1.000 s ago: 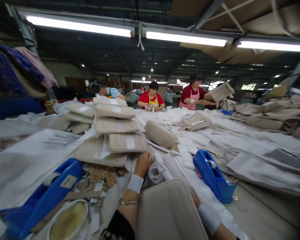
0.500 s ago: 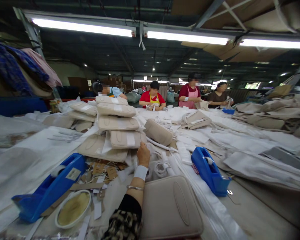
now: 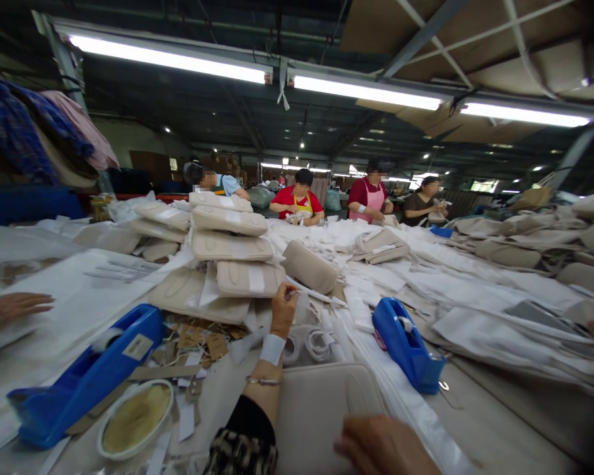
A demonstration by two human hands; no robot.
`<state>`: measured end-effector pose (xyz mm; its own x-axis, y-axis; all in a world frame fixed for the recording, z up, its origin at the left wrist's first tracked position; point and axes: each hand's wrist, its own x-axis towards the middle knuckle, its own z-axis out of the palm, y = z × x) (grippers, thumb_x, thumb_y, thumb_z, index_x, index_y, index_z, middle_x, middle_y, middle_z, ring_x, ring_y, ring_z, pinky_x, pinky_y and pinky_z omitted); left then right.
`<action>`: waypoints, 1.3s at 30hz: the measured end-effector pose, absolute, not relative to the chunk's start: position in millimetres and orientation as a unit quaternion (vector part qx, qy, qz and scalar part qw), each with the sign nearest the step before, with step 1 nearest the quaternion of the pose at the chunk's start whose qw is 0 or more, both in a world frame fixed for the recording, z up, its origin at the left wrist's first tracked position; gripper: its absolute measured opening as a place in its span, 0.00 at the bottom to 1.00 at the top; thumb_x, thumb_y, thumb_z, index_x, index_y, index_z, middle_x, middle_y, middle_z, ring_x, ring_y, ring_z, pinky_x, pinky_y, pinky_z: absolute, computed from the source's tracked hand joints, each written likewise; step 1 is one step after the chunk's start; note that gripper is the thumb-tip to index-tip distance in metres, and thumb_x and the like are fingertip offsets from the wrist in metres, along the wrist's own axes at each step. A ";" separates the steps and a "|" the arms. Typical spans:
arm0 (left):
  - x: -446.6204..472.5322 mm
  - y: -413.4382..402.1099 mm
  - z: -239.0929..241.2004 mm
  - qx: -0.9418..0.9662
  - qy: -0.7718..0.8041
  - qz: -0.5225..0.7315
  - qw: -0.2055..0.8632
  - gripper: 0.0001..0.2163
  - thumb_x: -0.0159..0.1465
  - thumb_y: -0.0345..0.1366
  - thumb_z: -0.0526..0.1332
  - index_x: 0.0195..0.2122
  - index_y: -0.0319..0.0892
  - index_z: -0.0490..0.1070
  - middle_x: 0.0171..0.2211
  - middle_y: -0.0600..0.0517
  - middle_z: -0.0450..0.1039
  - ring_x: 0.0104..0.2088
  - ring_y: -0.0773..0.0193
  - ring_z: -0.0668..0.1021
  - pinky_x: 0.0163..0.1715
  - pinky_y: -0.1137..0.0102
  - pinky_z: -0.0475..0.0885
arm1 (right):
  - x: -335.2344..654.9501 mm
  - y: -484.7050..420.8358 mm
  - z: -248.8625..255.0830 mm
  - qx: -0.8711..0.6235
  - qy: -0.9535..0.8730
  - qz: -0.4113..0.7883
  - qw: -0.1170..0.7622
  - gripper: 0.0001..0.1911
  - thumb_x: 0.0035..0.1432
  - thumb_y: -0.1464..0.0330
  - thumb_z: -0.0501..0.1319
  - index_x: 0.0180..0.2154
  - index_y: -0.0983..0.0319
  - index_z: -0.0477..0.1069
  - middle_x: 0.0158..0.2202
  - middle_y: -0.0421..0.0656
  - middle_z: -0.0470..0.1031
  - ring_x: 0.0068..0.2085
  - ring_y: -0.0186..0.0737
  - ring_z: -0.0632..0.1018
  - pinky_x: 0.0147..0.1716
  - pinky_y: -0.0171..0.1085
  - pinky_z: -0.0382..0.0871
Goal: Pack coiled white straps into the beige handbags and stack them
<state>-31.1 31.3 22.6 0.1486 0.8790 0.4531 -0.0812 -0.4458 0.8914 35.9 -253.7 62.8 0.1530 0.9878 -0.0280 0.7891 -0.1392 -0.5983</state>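
Observation:
My left hand (image 3: 283,307), with a white band and a bracelet on its wrist, reaches forward beside a stack of beige bags (image 3: 247,278). Its fingers are pinched together near a thin pale strip, and what lies between them is too small to make out. Below the forearm, a beige padded bag (image 3: 317,402) with a stitched oval lies flat. Over the near part of this bag is my right hand (image 3: 386,445), low in the view and smeared by motion. Rolls of white strap or tape (image 3: 318,343) lie just past the bag.
Blue tape dispensers stand on the left (image 3: 86,376) and right (image 3: 408,343). A white bowl (image 3: 171,399) sits near loose cardboard tags (image 3: 216,344). Another person's hand (image 3: 14,310) reaches in from the left. White sheets (image 3: 400,412) and beige pieces cover the right side. Several people work opposite.
My right hand has come in at the bottom over the bag. My left hand has turned slightly, its pinched fingertips now showing. Another person's hand has appeared at the left.

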 end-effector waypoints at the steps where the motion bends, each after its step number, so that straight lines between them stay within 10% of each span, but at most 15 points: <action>1: -32.8 30.3 23.6 0.616 0.301 0.580 0.440 0.04 0.54 0.31 0.57 0.32 0.42 0.64 0.29 0.55 0.68 0.32 0.67 0.72 0.36 0.74 0.67 | 43.8 -232.3 71.4 -0.726 -0.618 0.193 0.232 0.09 0.67 0.64 0.57 0.39 0.58 0.75 0.38 0.42 0.76 0.40 0.41 0.76 0.44 0.41 0.70; 11: -50.2 21.3 37.1 0.509 0.168 0.610 0.584 0.11 0.45 0.31 0.56 0.32 0.42 0.64 0.32 0.52 0.70 0.35 0.65 0.74 0.38 0.72 0.70 | 54.6 -50.2 77.8 -0.799 -0.576 0.001 0.170 0.13 0.44 0.72 0.71 0.37 0.65 0.79 0.46 0.56 0.74 0.53 0.61 0.69 0.51 0.50 0.60; 17: -61.6 27.1 35.8 0.451 0.133 0.593 0.654 0.12 0.48 0.36 0.53 0.34 0.42 0.63 0.32 0.48 0.73 0.32 0.62 0.76 0.37 0.65 0.74 | 52.9 -41.6 66.2 -0.771 -0.587 0.075 0.236 0.05 0.48 0.69 0.69 0.30 0.63 0.78 0.26 0.41 0.76 0.34 0.44 0.76 0.37 0.39 0.63; 24: -59.6 35.0 28.9 0.425 0.158 0.591 0.667 0.10 0.54 0.40 0.53 0.35 0.42 0.63 0.36 0.46 0.77 0.38 0.60 0.81 0.47 0.60 0.75 | 25.1 -85.9 64.6 -0.693 -0.623 0.059 0.357 0.03 0.53 0.73 0.60 0.28 0.61 0.70 0.30 0.39 0.75 0.33 0.38 0.73 0.31 0.33 0.59; 34: -40.9 23.8 26.4 0.634 0.261 0.472 0.554 0.06 0.49 0.32 0.52 0.27 0.41 0.66 0.25 0.54 0.72 0.20 0.67 0.76 0.20 0.75 0.68 | 7.5 -175.9 9.9 -0.532 -0.743 0.057 0.401 0.14 0.41 0.80 0.52 0.28 0.57 0.64 0.31 0.40 0.73 0.35 0.37 0.74 0.33 0.32 0.65; 39: -47.6 16.4 27.3 0.768 0.281 0.343 0.461 0.09 0.42 0.23 0.54 0.20 0.41 0.71 0.18 0.55 0.71 0.23 0.65 0.75 0.30 0.71 0.71 | 20.6 -172.7 -11.5 -0.525 -0.748 0.067 0.401 0.12 0.53 0.80 0.51 0.28 0.57 0.64 0.32 0.40 0.74 0.36 0.35 0.75 0.35 0.31 0.66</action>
